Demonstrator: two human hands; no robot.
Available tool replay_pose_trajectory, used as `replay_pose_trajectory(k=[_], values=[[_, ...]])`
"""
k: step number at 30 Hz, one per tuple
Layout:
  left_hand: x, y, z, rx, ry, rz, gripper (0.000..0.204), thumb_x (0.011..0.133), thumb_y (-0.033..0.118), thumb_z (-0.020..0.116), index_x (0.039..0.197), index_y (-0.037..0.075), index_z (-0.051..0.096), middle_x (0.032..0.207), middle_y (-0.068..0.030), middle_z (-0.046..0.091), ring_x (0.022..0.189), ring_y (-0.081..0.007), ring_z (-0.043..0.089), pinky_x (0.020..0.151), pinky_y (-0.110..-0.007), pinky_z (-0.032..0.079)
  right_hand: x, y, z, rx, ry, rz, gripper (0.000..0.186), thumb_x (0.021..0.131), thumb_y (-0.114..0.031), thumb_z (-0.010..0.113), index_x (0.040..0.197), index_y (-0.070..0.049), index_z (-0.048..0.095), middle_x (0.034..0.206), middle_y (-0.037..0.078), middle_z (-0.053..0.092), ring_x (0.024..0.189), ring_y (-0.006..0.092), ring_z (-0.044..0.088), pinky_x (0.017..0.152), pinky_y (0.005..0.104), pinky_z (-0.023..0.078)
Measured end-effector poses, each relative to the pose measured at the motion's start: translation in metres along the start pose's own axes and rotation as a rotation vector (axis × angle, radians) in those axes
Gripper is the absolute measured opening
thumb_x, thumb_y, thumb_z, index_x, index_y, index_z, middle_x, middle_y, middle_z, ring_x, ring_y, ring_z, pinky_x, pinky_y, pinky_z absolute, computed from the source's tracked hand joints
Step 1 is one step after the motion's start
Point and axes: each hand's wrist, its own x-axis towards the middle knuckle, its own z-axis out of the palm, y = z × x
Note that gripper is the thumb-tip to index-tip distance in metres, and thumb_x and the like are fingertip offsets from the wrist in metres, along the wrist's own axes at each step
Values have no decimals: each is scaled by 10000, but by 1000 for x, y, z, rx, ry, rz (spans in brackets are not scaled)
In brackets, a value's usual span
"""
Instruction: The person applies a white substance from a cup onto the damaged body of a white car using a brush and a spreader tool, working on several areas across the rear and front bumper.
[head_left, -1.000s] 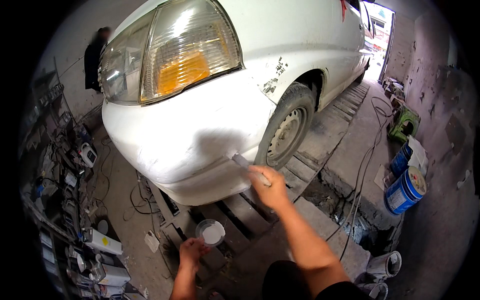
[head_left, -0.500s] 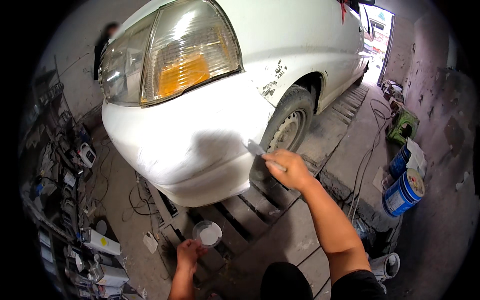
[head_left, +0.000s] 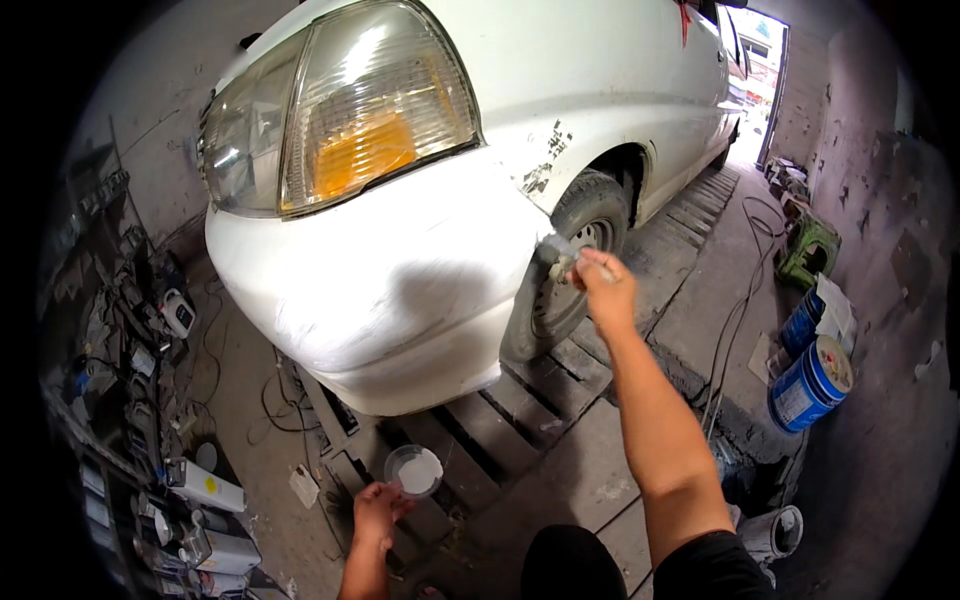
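Observation:
My right hand (head_left: pixel 605 285) is closed round the handle of a paintbrush (head_left: pixel 558 246). The brush's grey, flat head is at the right edge of the white bumper (head_left: pixel 400 300), in front of the front wheel (head_left: pixel 575 270); whether it touches the bumper I cannot tell. Low at the left, my left hand (head_left: pixel 378 515) grips the rim of a clear plastic cup (head_left: pixel 415 470) with white paint in it. Streaky white brush marks and a shadow show on the bumper. Above it sits the headlight (head_left: pixel 385 110) with an orange lamp section.
Along the right wall stand blue buckets (head_left: pixel 808 385), a green machine part (head_left: pixel 806 250) and a hose (head_left: pixel 745 300). Cans and bottles crowd a rack (head_left: pixel 110 400) at the left. Slatted boards (head_left: pixel 470 440) with gaps lie under the vehicle.
My right hand has moved the paintbrush up and right, from the bumper's face to its edge by the wheel. My left hand and the cup stay put. The person behind the vehicle has mostly gone from sight.

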Motion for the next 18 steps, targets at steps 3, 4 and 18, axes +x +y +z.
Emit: replay_pose_trajectory(k=[3,4,18], values=[[1,0,0,15,-2,12,120,854,56,555,758,1,509,720,-96,564,630,-208,611,568,-320,545,-20,13,0,136,-36,191,184,850,-83,582,970,57,580,786,105,640,654,132,611,598,240,480],[3,-2,-3,33,-9,14,97,858,47,530,780,-7,511,730,-98,565,625,-207,611,556,-311,545,-24,15,-1,140,-57,246,185,853,-81,579,969,62,571,778,111,640,650,132,611,592,234,477],[5,-3,-1,-2,-2,-2,68,849,38,528,806,-12,512,731,-103,568,580,-192,601,533,-276,535,-30,-9,10,-680,-143,-522,228,759,-144,619,937,-7,654,927,198,644,849,349,625,765,368,495]])
